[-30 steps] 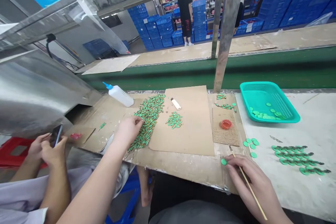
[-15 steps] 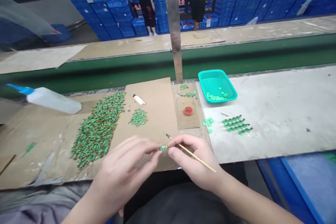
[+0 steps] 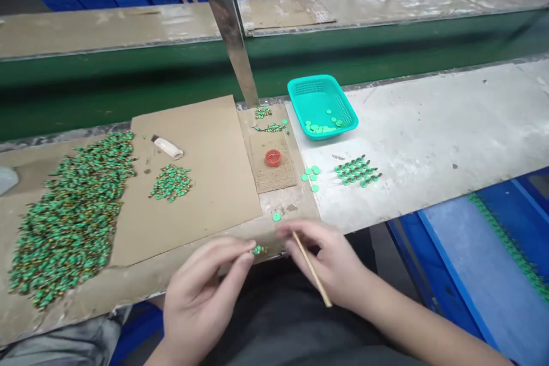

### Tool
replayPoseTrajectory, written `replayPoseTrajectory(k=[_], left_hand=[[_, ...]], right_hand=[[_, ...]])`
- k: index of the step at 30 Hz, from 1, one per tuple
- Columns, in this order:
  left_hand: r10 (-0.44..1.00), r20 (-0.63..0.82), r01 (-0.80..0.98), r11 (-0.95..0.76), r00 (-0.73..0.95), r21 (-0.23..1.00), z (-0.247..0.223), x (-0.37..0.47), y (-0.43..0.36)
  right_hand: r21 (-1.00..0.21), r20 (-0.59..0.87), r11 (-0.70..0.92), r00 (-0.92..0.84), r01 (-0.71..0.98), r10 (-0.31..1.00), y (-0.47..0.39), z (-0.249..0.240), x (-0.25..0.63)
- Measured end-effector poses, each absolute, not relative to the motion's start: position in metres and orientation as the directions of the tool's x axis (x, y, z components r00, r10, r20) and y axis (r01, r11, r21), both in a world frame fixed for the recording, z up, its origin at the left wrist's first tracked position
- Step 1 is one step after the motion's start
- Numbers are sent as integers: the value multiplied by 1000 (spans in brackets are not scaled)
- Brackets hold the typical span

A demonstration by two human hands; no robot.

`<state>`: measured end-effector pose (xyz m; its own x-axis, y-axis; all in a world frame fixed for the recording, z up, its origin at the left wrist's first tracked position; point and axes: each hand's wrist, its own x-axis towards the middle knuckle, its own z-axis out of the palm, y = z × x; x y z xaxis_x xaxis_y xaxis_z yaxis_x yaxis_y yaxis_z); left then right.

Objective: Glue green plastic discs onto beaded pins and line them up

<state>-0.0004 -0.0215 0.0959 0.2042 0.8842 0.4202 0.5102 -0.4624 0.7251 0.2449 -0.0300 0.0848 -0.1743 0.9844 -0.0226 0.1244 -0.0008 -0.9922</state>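
Between its thumb and forefinger my left hand [image 3: 210, 283] pinches a small green and gold figure [image 3: 258, 250]. My right hand [image 3: 328, 257] is closed around a thin paintbrush [image 3: 315, 274]; the wooden handle shows, while the bristle end is hidden behind the fingers. Just beyond the right fingertips, a flat green disc [image 3: 277, 217] lies on the table, apart from them. Farther back sits a small red cup [image 3: 273, 158] on a brown board [image 3: 274, 181]. To its right are several loose green discs [image 3: 315, 170] and rows of green discs bearing small dark-tipped figures [image 3: 358, 170].
A large heap of green and gold figures [image 3: 72, 217] covers the left side. On the cardboard [image 3: 214, 183] lie a smaller pile [image 3: 170, 183] and a white tube [image 3: 168, 147]. A turquoise basket [image 3: 351, 120] holds discs. A metal post [image 3: 234, 40] stands behind; blue crates [image 3: 454, 263] are at right.
The view has tilted down and turned right. My right hand has drawn away from the figure in my left. A green disc now lies near the right fingertips.
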Motion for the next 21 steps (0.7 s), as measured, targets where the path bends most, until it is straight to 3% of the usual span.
replayPoseTrajectory(k=[3, 7, 13, 21], left_hand=[[881, 409, 542, -471, 239, 696, 87, 0, -2], [863, 390, 526, -505, 322, 684, 73, 6, 24], [847, 366, 546, -530, 387, 649, 58, 12, 35], [846, 379, 551, -533, 376, 642, 55, 12, 36]], right_hand=[[-907, 205, 251, -168, 338, 964, -18, 81, 270], [-855, 295, 327, -141, 403, 945, -3, 84, 282], [-847, 430, 384, 48, 368, 901, 1, 81, 274], [-764, 413, 415, -120, 494, 903, 5, 74, 280]])
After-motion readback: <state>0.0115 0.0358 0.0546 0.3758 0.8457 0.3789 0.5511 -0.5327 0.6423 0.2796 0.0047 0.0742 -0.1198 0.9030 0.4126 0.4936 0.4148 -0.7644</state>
